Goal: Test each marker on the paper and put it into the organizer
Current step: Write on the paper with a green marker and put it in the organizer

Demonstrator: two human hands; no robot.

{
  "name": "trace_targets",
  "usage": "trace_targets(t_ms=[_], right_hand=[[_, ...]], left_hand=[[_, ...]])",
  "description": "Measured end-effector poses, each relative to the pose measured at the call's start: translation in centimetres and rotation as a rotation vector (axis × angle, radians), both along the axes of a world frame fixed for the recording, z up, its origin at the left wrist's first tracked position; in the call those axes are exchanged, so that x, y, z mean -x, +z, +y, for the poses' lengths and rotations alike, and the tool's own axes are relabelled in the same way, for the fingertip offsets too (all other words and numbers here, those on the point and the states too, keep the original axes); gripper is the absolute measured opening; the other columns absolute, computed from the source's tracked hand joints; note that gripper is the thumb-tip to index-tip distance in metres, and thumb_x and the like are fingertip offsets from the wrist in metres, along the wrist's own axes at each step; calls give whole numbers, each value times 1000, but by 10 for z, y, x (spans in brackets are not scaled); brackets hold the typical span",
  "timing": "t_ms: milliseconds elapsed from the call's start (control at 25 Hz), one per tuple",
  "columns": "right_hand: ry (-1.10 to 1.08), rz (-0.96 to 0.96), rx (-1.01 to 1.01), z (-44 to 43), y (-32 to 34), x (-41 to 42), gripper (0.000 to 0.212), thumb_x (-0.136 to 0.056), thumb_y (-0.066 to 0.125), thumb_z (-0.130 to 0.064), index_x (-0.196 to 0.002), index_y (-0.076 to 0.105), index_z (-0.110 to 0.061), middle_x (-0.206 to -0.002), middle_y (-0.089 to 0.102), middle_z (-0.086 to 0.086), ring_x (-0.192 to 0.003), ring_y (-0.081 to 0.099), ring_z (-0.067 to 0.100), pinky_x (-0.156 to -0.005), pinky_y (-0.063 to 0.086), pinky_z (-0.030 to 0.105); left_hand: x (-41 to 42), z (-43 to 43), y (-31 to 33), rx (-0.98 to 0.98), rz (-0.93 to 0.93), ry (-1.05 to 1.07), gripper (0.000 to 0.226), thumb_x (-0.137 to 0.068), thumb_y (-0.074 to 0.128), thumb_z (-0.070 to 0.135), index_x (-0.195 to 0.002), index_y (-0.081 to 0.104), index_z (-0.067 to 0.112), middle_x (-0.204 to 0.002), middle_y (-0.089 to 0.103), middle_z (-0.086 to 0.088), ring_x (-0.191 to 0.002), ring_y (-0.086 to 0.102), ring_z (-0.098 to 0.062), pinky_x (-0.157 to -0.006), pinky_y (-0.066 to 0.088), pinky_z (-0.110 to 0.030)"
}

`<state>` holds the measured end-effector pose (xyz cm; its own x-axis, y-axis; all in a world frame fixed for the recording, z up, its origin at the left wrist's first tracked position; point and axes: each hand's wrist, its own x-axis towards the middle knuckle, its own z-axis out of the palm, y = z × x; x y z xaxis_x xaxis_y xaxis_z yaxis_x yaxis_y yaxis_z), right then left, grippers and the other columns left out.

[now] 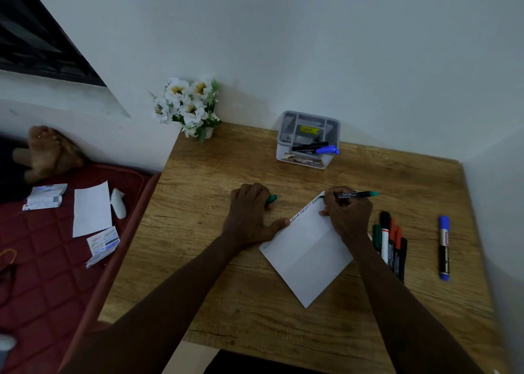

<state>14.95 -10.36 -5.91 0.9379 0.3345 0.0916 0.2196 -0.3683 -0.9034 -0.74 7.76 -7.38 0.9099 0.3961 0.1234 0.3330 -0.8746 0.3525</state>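
Right hand (347,217) gripped marker (354,194) at paper's (309,260) far corner, left hand (249,215) clutched cap (271,200); tip might overrun onto table (226,302).

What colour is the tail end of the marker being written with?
Teal green; the marker shows best in the head view.

Left hand (249,212): you curled your fingers round a green cap (271,200), thumb stretched flat toward your right.
Right hand (347,212): you pinched a marker (355,194) in a writing grip.
Arms: your 2 bare forearms reached forward, angling inward.
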Motion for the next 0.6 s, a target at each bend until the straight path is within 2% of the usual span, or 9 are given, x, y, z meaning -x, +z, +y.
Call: trace_targets(t_ms=[160, 320, 440, 600], right_hand=[[-43, 31, -14, -2, -2, -3, 13, -90, 73, -7, -80, 72, -15, -65, 73, 6, -49, 70, 7, -46, 59, 28], [-61, 145, -134, -2, 2, -6, 12, -90, 71, -1, -84, 71, -11, -71, 74, 11, -55, 73, 23, -53, 62, 40], [-15, 265, -212, -2, 11, -7, 16, -89, 71, 3, -91, 62, -10, -75, 72, 22, -58, 72, 30, -56, 63, 40], [89, 202, -157, 1, 21, -4, 19, -86, 79, -4, -92, 63, 5, -73, 71, 21, -48, 68, 20, -47, 57, 30]], left_hand=[[0, 1, 1, 1, -8, -1, 72, -75, 51, 84, -106, 55, 19, -110, 52, 2, -102, 45, -16, -89, 32, -35], [0, 1, -1, -3, -6, 0, 69, -79, 49, 82, -106, 55, 19, -110, 52, 2, -101, 44, -15, -89, 33, -35], [-1, -1, 3, 48, -53, 18, 57, -91, 39, 69, -103, 58, 17, -105, 53, 2, -98, 45, -15, -88, 35, -37], [-6, -2, 2, 89, -38, 73, 53, -99, 29, 56, -100, 64, 16, -104, 58, 2, -98, 48, -16, -86, 31, -36]])
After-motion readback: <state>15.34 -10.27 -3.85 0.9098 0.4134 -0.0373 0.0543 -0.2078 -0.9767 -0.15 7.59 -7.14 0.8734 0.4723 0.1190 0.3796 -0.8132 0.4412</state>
